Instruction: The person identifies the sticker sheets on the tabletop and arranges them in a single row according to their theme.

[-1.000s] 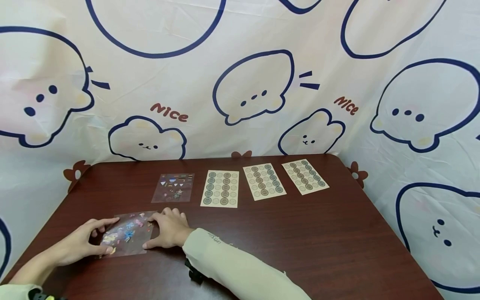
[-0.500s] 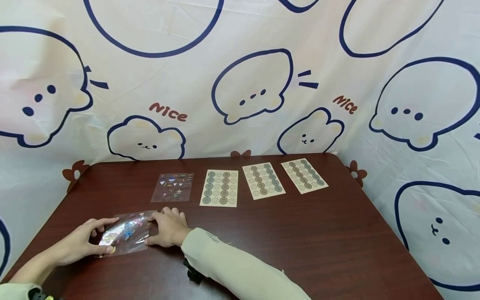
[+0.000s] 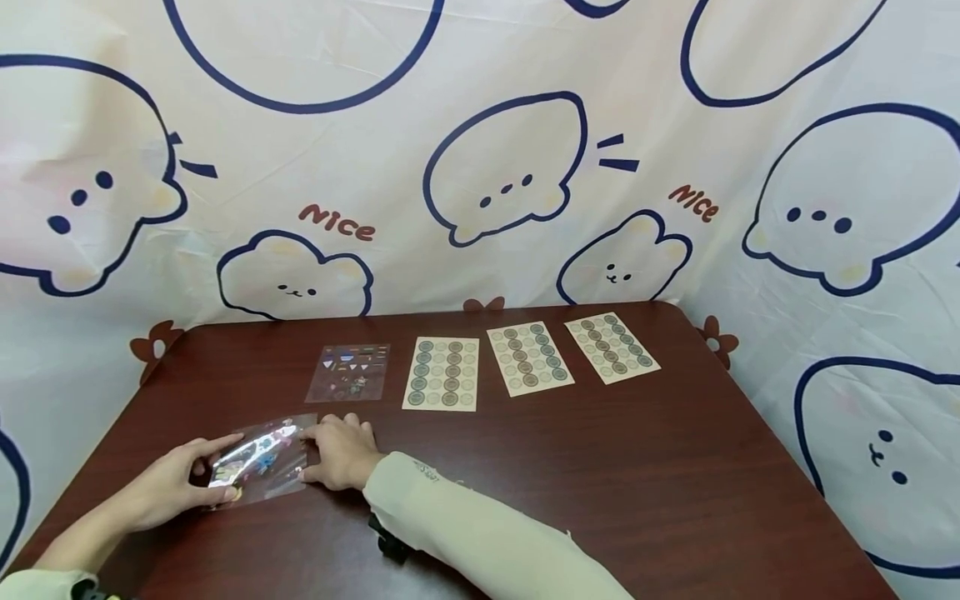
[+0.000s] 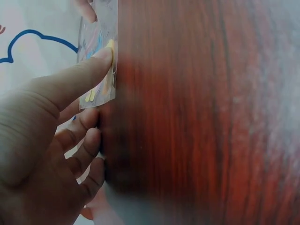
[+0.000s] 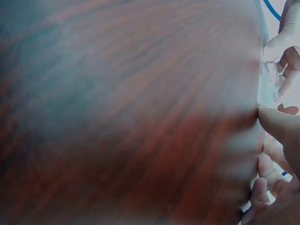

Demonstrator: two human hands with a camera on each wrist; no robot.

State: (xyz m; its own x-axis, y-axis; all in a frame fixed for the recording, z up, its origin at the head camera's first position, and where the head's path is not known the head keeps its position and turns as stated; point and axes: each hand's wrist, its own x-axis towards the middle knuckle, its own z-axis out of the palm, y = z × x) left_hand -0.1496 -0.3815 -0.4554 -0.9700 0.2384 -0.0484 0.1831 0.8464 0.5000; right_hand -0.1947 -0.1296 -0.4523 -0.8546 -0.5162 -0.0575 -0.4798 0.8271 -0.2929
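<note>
A clear sticker sheet (image 3: 264, 457) with small colourful designs lies at the left of the table in the head view, bowed slightly and catching glare. My left hand (image 3: 168, 490) holds its left side, index finger at the far corner and thumb at the near one. In the left wrist view the thumb presses on the sheet (image 4: 99, 35) near a yellow design, while the other fingers curl below. My right hand (image 3: 343, 454) grips the opposite side between thumb and index finger. Only part of the right hand (image 5: 283, 129) shows at the edge of the right wrist view.
Behind the hands lies another clear sticker sheet (image 3: 347, 373). To its right are three cream sheets of round stickers: one upright (image 3: 441, 374), two tilted (image 3: 531, 358) (image 3: 612, 347). A cartoon-printed cloth (image 3: 405, 183) hangs around the brown table (image 3: 600, 475).
The held sheet has gone from flatter to more bowed, with brighter glare. Its near edge has lifted and shifted slightly right, along with my left hand; my right thumb has moved slightly away from me.
</note>
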